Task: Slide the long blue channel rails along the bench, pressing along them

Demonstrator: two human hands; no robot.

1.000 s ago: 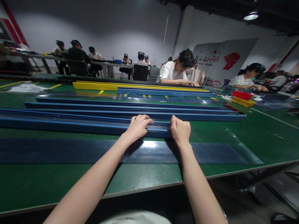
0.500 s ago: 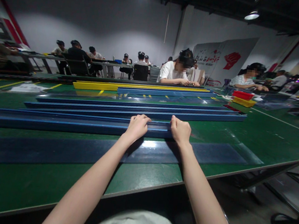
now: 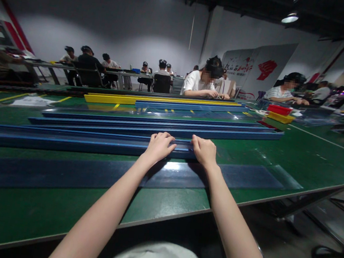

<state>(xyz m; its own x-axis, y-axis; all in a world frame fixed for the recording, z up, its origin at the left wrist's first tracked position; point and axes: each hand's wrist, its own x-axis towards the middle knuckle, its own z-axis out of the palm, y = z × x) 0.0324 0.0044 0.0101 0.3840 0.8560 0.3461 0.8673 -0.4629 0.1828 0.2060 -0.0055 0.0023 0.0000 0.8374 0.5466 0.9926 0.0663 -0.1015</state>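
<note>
2 hands grip the nearest blue rail (image 3: pixel 64 140) at its right end: left hand (image 3: pixel 158 146) and right hand (image 3: pixel 204 151), fingers curled over its top edge, close together. It lies lengthwise on the green surface (image 3: pixel 297 157), beside more blue rails (image 3: pixel 159 126).

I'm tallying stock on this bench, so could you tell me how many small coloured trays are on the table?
2. A red tray sits at the far right of the green table, and a yellow tray lies directly in front of it, touching it. Others may be hidden farther back.
</note>
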